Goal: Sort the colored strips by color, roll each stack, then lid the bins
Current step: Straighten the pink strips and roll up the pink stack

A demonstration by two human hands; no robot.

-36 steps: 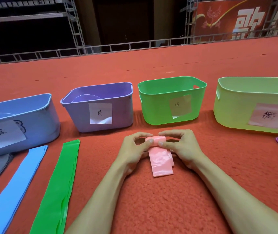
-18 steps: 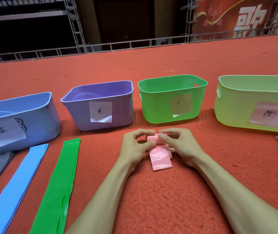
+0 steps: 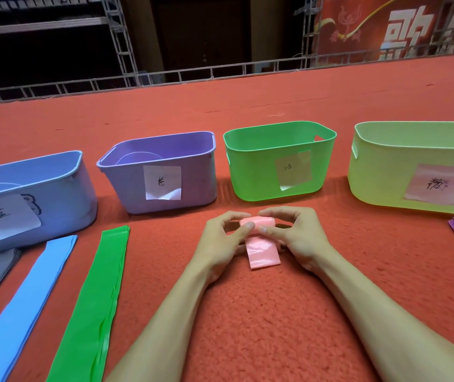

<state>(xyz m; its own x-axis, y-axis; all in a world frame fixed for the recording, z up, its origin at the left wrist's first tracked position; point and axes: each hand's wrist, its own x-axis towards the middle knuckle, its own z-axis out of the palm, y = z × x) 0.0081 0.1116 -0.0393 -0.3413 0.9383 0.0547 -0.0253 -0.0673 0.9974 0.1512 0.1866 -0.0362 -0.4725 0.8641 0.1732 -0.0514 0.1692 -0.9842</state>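
Red carpet (image 3: 248, 312) covers the whole surface; just in front of the green bin (image 3: 250, 172), the left hand (image 3: 220, 241) and right hand (image 3: 300, 238) curl around a pink strip (image 3: 263, 250), thumbs and fingertips pinching its rolled far end from both sides; a short flat tail lies on the carpet between the wrists; compared with a second ago, the tail is shorter and the roll thicker.

glossy pink strip (image 3: 262, 250) (plastic) — fuzzy carpet (image 3: 275, 312)
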